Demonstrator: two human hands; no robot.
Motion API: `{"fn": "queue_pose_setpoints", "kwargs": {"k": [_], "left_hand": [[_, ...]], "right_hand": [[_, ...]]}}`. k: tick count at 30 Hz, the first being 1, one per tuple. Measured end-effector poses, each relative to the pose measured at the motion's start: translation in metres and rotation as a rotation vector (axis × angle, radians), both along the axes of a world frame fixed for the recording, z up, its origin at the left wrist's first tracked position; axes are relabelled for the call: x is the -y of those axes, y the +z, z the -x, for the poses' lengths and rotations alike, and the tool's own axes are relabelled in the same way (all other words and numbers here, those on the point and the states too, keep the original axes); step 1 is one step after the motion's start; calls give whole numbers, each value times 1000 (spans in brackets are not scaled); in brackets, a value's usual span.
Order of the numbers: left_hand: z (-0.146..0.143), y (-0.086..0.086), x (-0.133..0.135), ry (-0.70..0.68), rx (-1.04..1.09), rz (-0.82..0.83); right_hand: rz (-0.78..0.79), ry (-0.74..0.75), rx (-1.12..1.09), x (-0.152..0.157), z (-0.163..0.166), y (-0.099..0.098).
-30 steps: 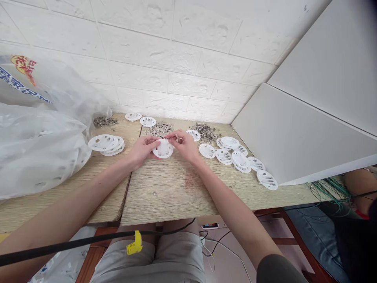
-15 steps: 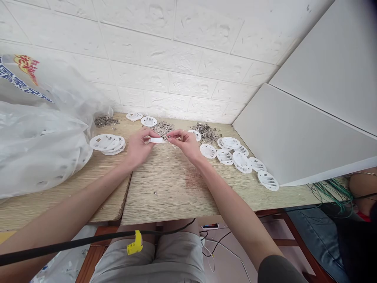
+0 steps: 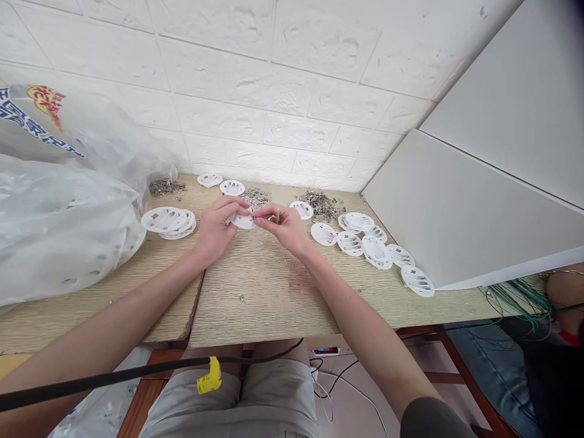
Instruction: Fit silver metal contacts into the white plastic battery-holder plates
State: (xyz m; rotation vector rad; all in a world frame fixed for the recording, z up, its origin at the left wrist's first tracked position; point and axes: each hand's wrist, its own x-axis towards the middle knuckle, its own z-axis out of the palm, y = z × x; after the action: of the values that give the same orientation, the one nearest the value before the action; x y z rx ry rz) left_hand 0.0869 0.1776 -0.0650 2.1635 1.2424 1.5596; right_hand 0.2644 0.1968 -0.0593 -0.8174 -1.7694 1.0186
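Note:
My left hand grips a round white plastic disc above the wooden table, fingers curled around its left edge. Against the disc's right edge, my right hand is closed in a pinch; a small metal piece seems to be between the fingertips, too small to make out. Both hands meet just in front of a pile of small metal clips.
A stack of white discs lies to the left beside a large plastic bag. More discs spread to the right near a white panel. Another metal pile sits behind, and a black cable crosses my lap.
The disc lay flat under both hands a second ago; my left hand lifted and tilted it edge-on, then turned it partly back. My right hand moved in to pinch at its right edge.

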Motion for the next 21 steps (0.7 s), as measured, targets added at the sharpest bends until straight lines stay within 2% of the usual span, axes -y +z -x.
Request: {"fn": "queue_pose_setpoints", "kwargs": {"k": [11, 16, 21], "left_hand": [[-2, 1, 1, 28, -31, 48], [-1, -3, -1, 3, -32, 2], [-3, -2, 0, 55, -36, 43]], "right_hand": [[-98, -37, 103, 6, 1, 4], [-218, -54, 165, 9, 2, 8], [-303, -64, 211, 10, 3, 8]]}}
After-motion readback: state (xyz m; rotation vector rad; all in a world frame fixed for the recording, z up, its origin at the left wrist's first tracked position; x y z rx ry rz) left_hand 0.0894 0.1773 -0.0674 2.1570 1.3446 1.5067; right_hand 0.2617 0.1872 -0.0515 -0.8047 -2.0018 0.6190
